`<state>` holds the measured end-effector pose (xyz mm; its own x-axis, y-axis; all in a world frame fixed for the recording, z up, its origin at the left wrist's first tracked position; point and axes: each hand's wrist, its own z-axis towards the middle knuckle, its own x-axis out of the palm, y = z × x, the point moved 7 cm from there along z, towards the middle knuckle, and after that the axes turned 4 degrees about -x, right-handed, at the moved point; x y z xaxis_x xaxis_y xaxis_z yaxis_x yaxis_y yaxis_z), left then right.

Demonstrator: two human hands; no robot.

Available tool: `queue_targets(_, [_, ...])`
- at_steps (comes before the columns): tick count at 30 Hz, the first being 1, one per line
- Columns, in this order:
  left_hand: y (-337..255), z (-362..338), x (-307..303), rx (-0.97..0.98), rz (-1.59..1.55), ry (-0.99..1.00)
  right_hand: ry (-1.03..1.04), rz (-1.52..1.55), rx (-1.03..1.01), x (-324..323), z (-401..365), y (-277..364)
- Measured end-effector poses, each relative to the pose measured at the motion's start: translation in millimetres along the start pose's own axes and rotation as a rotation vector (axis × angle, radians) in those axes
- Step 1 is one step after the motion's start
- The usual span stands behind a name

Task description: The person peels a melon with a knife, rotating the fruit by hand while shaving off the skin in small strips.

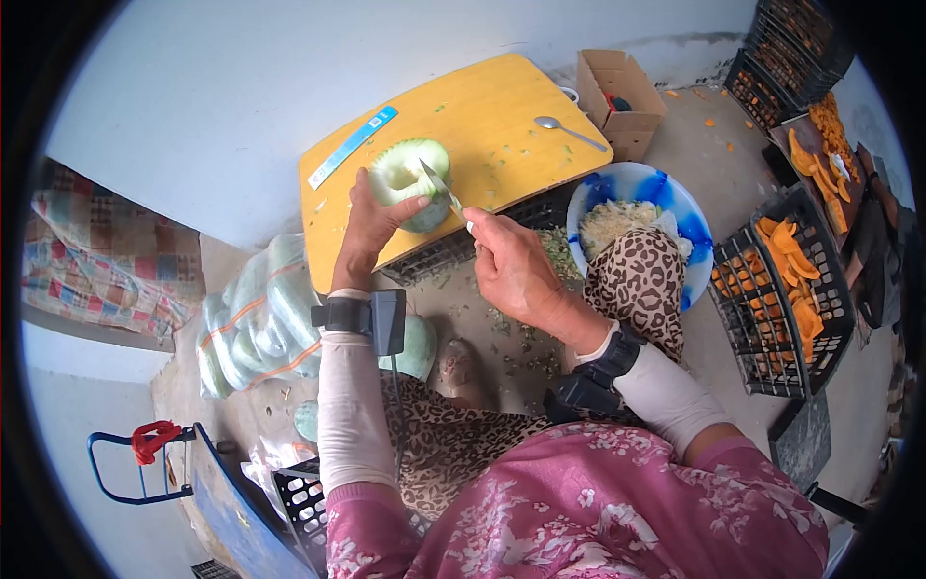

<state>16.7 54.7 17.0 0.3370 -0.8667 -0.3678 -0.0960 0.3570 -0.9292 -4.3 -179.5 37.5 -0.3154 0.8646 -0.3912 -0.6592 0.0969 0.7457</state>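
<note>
A pale green melon (413, 164), hollow in the middle with a notched rim, stands on the yellow table (482, 106) near its front edge. My left hand (369, 220) grips its near left side, thumb across the front. In my right hand (511, 265) is a small knife (440, 183), its blade against the melon's right rim. A blue-and-white strip like a ruler or packet (352, 147) lies on the table left of the melon. Farther right on the table is a metal spoon (571, 132).
A blue-and-white basin (696, 224) holds pale scraps. Black crates (839, 318) with orange peelings stand right, beside another person's arm (868, 183). A cardboard box (627, 87) is behind the table. Wrapped melons (270, 309) and a blue-handled cart (217, 502) are left.
</note>
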Motion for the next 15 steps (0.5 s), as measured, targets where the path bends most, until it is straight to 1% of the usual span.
queue_targets(3, [1, 1, 0, 0.004, 0.018, -0.008, -0.011, -0.080, -0.036, -2, 0, 4])
queue_targets(8, [14, 6, -3, 0.029, 0.025, -0.045, 0.041, -0.058, -0.053, -4, 3, 8])
queue_targets(12, [-6, -5, 6, 0.025, -0.031, 0.009, 0.097, -0.093, -0.057, -4, 6, 14])
queue_targets(15, [-8, -5, 8, 0.037, 0.010, -0.003, 0.193, -0.243, 0.051, 0, 7, 22])
